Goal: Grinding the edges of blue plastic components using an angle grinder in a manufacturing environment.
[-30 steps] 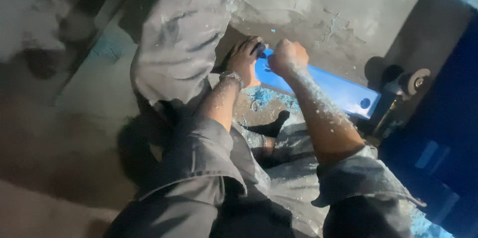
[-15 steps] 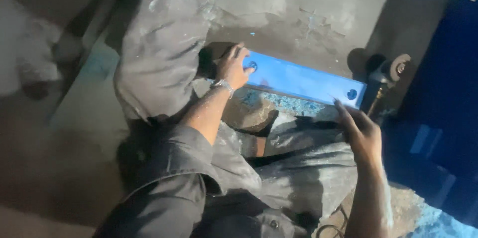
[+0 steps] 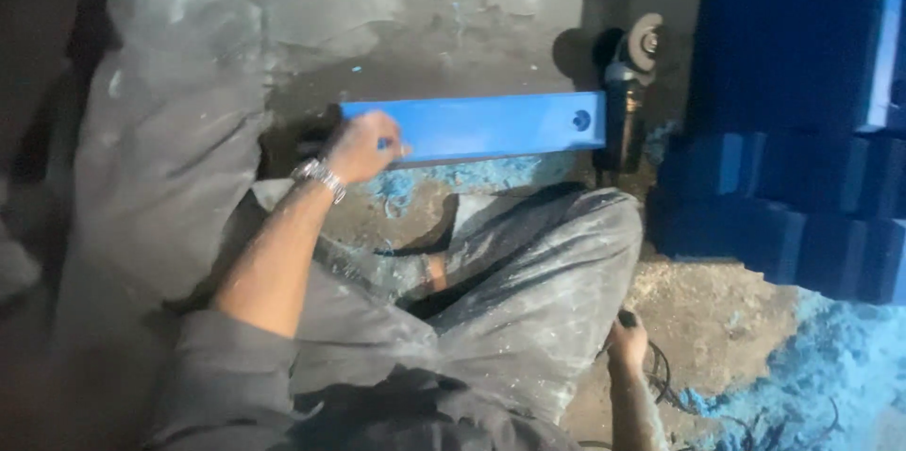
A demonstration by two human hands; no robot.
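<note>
A long flat blue bar (image 3: 491, 125) with a round hole near its right end lies on the dusty concrete floor in front of my crossed legs. My left hand (image 3: 361, 145), with a metal watch on the wrist, grips the bar's left end, fingers over its top face. My right hand (image 3: 628, 342) is low beside my right knee, fingers curled at a small dark object near black cables (image 3: 665, 375). Whether it holds anything is unclear. An angle grinder (image 3: 628, 92) stands at the bar's right end.
A stack of dark blue pieces (image 3: 802, 130) fills the right side. Blue dust and shavings (image 3: 830, 375) cover the floor at lower right and under the bar. A grey dusty sack (image 3: 165, 149) lies at my left.
My right hand has let go of the bar and dropped to the floor beside my right knee. My left hand stays on the bar's left end.
</note>
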